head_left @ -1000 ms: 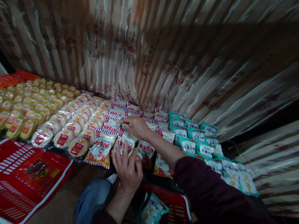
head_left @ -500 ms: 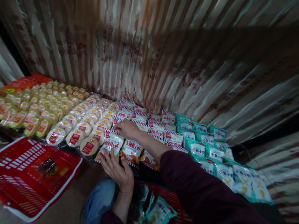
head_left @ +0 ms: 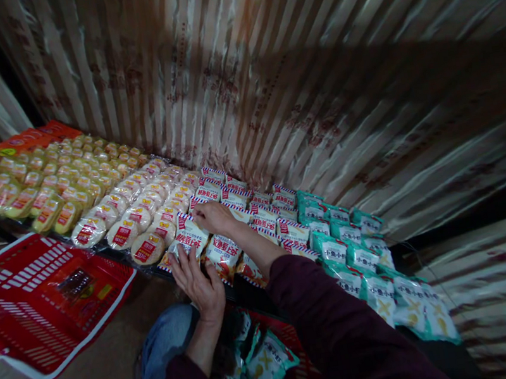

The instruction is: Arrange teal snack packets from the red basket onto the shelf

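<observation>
My left hand [head_left: 202, 289] lies against the lower front of a white snack bag [head_left: 190, 233] with red lettering and a striped edge. Its fingers are stretched and its thumb stands apart. At that bag's upper right edge, my right hand [head_left: 217, 217] has its fingers bent down and closed on it; the fingertips are partly hidden. More bags of the same kind, such as this snack bag [head_left: 222, 252], stand in rows to the right and behind. Just left of my hands lie round, pale wrapped pastries [head_left: 148, 249] with red labels.
A red shopping basket [head_left: 112, 330] holding an orange packet [head_left: 79, 287] is at left. Yellow wrapped cakes [head_left: 68, 217] fill the shelf's left side; green-and-white bags [head_left: 379, 294] fill its right. Below are more green bags [head_left: 269, 366]. Striped, wrinkled sheeting [head_left: 235, 77] hangs behind.
Both hands keep nearly the same place on the snack bag. The goods and basket at left have shifted slightly left in view.
</observation>
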The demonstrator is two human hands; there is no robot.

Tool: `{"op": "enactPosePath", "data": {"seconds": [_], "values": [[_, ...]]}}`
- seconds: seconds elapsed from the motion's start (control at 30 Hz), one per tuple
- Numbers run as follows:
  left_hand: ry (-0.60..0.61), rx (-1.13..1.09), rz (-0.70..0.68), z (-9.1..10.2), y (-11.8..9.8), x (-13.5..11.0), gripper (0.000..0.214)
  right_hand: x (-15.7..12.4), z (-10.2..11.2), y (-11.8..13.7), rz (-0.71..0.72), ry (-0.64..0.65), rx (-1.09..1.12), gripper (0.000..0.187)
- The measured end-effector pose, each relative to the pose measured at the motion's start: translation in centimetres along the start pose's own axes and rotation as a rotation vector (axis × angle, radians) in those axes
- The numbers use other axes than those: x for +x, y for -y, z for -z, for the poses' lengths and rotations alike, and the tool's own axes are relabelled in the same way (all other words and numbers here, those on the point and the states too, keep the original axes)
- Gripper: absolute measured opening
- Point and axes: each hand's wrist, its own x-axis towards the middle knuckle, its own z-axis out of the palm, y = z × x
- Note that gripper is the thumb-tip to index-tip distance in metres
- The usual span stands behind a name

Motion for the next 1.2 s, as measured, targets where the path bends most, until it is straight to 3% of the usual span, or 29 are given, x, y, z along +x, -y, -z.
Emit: {"op": "enactPosePath", "data": {"seconds": [0.5, 0.73, 1.0, 1.2], "values": [[0.022, 0.075, 0.032, -0.7, 0.4, -0.2, 0.044, -0.2, 0.1, 0.1, -0.017, -0.01, 0.011, 0.019], [0.003, 0.052, 0.0, -0.8, 0.8, -0.3, 0.049, -1.8, 0.4, -0.5, 0.089, -0.121, 0.107, 0.016], [-0.029, 0.015, -0.077, -0.4, 0.8, 0.0, 0.05, -8.6, 0.8, -0.1, 0.176, -0.353, 0.2, 0.02], [0.042, -0.104, -0.342, 0.1, -0.2, -1.5, 0.046, -16.4, -1.5, 0.7, 0.127, -0.448, 0.334, 0.024]]}}
